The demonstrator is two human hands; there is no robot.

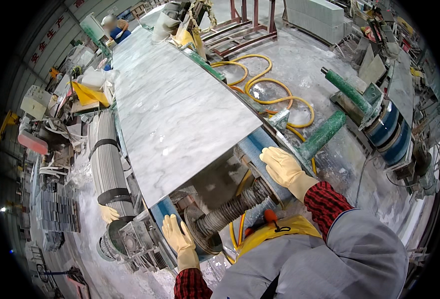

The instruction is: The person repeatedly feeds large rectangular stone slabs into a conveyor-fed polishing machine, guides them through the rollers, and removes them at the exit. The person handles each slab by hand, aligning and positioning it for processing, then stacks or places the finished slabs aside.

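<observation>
A large white-grey marble slab [175,109] lies flat on a long roller table and reaches away from me. Its near edge ends just ahead of my hands. My left hand [178,238], in a cream rubber glove, rests with fingers stretched on the left blue belt [163,211]. The same kind of glove covers my right hand [284,169], which lies flat on the right blue belt [260,144] beside the slab's near right corner. Neither hand holds anything. Between the belts runs a dusty, ribbed roller shaft [232,208].
A motor [136,241] sits left of my left hand, with a cream glove [109,213] near it. Green rollers [324,133] jut out at the right. A yellow hose [274,101] coils on the wet floor. Far left, a co-worker [116,31] is beside the slab's far end.
</observation>
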